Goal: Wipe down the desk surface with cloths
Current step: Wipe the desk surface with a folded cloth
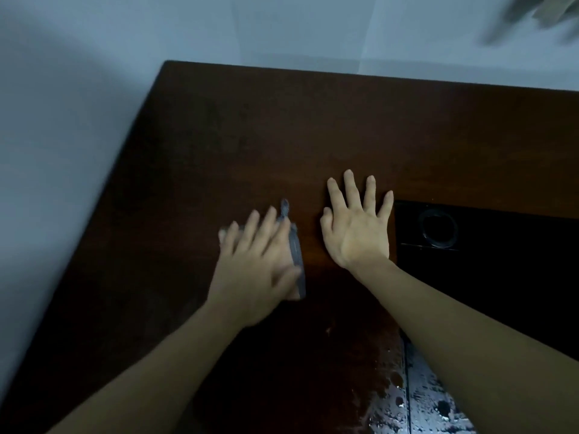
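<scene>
On the dark brown desk (238, 136), head view: both hands lie palm-down on the wood, forearms reaching in from the lower edge of the frame. Left hand (253, 261) is flat, fingers spread moderately, pressing a grey cloth (296, 255) against the surface. Only a strip of the cloth shows, along the thumb side of the hand and poking out past the fingertips; a pale scrap also shows at the little-finger side. The hand looks motion-blurred. Right hand (357, 227) is spread wide, empty, resting flat on bare wood just right of the cloth, apart from it.

Surface: matte and dim over most of the top, with a reddish grain where light reaches between the hands. Near the lower edge, between the forearms, a glossy speckled patch (398, 399) shines, perhaps wet; I cannot tell for sure. A dark seam runs through it.

Right of the right hand, a black rectangular panel (501, 233) is set into or lying on the desk, with a round ring (438, 228) on it; too dark to identify.

Room: pale bluish wall (78, 89) behind and left of the desk, with soft shadow across it. The desk's far edge meets the wall. A blurred grey-beige shape (539, 14) sits in the upper right corner, unidentifiable.
</scene>
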`<state>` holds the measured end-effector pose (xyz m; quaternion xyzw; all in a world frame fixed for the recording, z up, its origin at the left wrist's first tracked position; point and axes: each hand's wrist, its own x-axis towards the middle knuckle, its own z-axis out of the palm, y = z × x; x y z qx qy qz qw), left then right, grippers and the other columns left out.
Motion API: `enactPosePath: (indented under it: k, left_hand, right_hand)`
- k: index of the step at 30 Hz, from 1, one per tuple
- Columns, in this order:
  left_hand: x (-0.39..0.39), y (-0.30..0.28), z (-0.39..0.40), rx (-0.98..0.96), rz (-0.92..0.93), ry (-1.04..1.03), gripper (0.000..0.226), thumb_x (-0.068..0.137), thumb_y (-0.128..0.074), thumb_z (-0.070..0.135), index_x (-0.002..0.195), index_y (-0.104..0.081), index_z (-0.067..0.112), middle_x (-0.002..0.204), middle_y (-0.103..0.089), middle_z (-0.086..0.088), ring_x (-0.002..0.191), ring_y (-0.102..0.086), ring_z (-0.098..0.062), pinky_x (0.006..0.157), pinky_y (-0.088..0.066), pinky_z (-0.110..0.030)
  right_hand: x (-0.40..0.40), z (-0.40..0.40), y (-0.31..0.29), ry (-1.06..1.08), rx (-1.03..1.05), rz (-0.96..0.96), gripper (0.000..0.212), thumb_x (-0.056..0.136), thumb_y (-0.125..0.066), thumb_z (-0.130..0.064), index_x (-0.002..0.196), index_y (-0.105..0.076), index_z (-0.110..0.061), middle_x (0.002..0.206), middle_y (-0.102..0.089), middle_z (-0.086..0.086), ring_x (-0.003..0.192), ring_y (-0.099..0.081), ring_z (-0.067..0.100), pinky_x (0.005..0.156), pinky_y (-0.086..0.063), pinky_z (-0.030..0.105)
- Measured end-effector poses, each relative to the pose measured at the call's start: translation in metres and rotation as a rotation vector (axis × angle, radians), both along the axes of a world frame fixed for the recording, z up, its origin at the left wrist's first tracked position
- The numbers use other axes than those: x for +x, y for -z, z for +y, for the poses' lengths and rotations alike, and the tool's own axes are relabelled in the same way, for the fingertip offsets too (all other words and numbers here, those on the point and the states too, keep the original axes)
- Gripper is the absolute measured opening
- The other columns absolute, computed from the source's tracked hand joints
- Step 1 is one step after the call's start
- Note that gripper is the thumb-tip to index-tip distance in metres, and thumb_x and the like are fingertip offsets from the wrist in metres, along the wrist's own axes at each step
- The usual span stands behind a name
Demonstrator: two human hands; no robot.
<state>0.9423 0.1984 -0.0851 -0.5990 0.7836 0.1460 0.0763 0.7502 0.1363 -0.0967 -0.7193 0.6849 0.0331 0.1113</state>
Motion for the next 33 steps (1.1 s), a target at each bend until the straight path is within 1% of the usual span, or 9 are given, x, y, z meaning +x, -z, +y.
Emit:
enactPosePath:
  k: [2,5,9,11,15,19,27,31,33]
  left_hand:
    - [0.004,-0.002,0.035,0.018,0.017,0.084,0.077,0.098,-0.021,0.069,0.161,0.004,0.032,0.167,0.015,0.005,0.155,0.011,-0.021,0.124,0.006,-0.046]
    - [0.016,0.000,0.062,0.045,0.011,0.152,0.075,0.101,-0.021,0.067,0.162,-0.016,0.025,0.170,-0.009,0.000,0.157,-0.009,-0.024,0.122,-0.008,-0.050]
    - [0.023,0.001,0.022,0.011,-0.002,0.086,0.075,0.095,-0.011,0.074,0.157,0.011,0.038,0.166,0.017,0.010,0.153,0.019,-0.014,0.122,0.015,-0.039]
    - [0.021,0.002,-0.013,-0.032,-0.037,-0.023,0.076,0.091,-0.009,0.074,0.153,0.019,0.038,0.163,0.023,0.010,0.150,0.023,-0.012,0.119,0.016,-0.039]
    - [0.016,0.010,-0.078,-0.061,-0.054,-0.162,0.075,0.098,-0.017,0.069,0.159,0.012,0.035,0.167,0.017,0.008,0.154,0.015,-0.017,0.122,0.011,-0.046]
    - [0.011,0.017,-0.115,-0.102,-0.058,-0.130,0.076,0.098,-0.016,0.069,0.161,0.007,0.033,0.169,0.013,0.004,0.155,0.012,-0.021,0.124,0.007,-0.049]
    - [0.020,0.004,-0.058,-0.019,0.003,0.121,0.074,0.097,-0.018,0.070,0.153,0.018,0.038,0.159,0.027,0.013,0.149,0.022,-0.011,0.119,0.015,-0.040]
    - [0.050,0.006,-0.012,-0.032,0.017,0.239,0.074,0.098,-0.014,0.074,0.158,0.009,0.036,0.167,0.010,0.009,0.154,0.016,-0.013,0.121,0.018,-0.035]
    - [0.061,0.008,-0.022,-0.036,0.000,0.219,0.074,0.097,-0.014,0.074,0.157,0.012,0.038,0.166,0.015,0.011,0.152,0.023,-0.010,0.119,0.021,-0.034]
  right_hand:
    - [0.000,0.001,-0.002,-0.007,0.007,-0.004,0.062,0.106,-0.015,-0.044,0.163,-0.002,-0.026,0.171,0.008,0.005,0.155,0.012,0.041,0.121,0.004,0.066]
    - [0.001,0.002,-0.003,-0.015,0.016,-0.006,0.063,0.105,-0.014,-0.045,0.163,0.000,-0.026,0.171,0.009,0.006,0.154,0.013,0.041,0.121,0.004,0.066]
    - [-0.001,0.002,-0.005,-0.025,0.033,0.001,0.063,0.106,-0.013,-0.045,0.163,0.003,-0.026,0.170,0.011,0.006,0.154,0.014,0.041,0.121,0.003,0.066]
    - [-0.001,0.003,-0.007,-0.034,0.033,-0.004,0.062,0.106,-0.013,-0.045,0.163,0.003,-0.025,0.171,0.010,0.006,0.154,0.014,0.041,0.121,0.003,0.066]
    - [0.000,0.001,-0.006,-0.039,0.019,-0.017,0.063,0.106,-0.016,-0.044,0.163,0.001,-0.025,0.171,0.009,0.007,0.154,0.014,0.042,0.120,0.004,0.067]
    - [-0.001,-0.001,-0.003,-0.039,0.014,-0.033,0.063,0.106,-0.017,-0.044,0.163,0.000,-0.025,0.171,0.009,0.007,0.154,0.015,0.042,0.119,0.007,0.068]
    - [0.001,-0.003,-0.003,-0.021,0.042,0.002,0.063,0.105,-0.016,-0.045,0.163,0.001,-0.026,0.170,0.011,0.006,0.154,0.014,0.041,0.120,0.004,0.067]
    - [0.002,-0.001,-0.003,-0.002,0.047,0.017,0.064,0.103,-0.009,-0.045,0.163,0.001,-0.027,0.170,0.012,0.006,0.154,0.014,0.040,0.121,0.003,0.066]
    - [0.003,0.000,-0.004,0.002,0.042,0.031,0.066,0.099,-0.002,-0.046,0.163,0.000,-0.027,0.171,0.010,0.006,0.155,0.013,0.040,0.122,0.003,0.065]
